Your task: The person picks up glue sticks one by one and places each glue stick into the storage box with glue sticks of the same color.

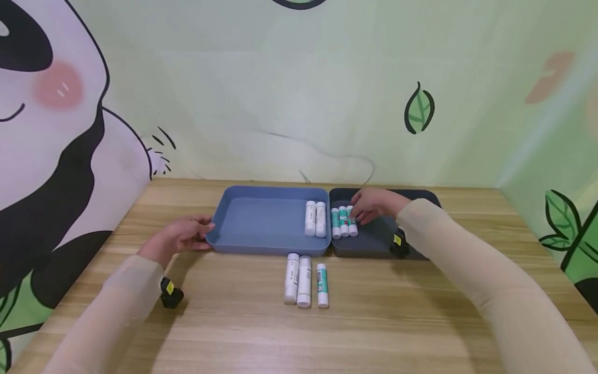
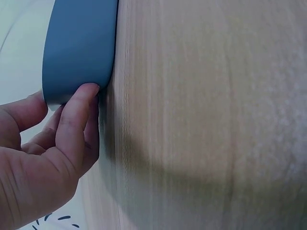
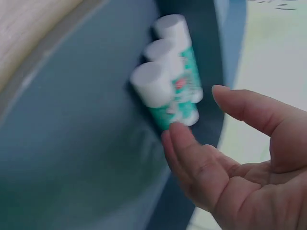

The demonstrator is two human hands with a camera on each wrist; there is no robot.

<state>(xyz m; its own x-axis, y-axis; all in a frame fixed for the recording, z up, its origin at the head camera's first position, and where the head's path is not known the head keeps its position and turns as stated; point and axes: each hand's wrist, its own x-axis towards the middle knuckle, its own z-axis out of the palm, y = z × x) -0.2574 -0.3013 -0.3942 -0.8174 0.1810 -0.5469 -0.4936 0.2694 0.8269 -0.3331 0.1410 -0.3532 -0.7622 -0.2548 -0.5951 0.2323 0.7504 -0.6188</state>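
My left hand (image 1: 187, 234) holds the left end of a blue tray (image 1: 261, 223), thumb at the rim and fingers against the outer wall in the left wrist view. Over a dark tray (image 1: 380, 236), my right hand (image 1: 376, 202) has its thumb and fingers spread apart. Its fingertips are at the nearest of three green-and-white glue sticks (image 3: 165, 93), which lie side by side along that tray's left wall. Whether they touch it is unclear. Two larger white glue sticks (image 1: 310, 219) lie at the right end of the blue tray.
In front of the trays, on the wooden table (image 1: 224, 322), lie two large white glue sticks (image 1: 304, 283) and one small green-and-white glue stick (image 1: 322, 285). The trays stand side by side near a wall (image 1: 224, 114) printed with a panda and leaves.
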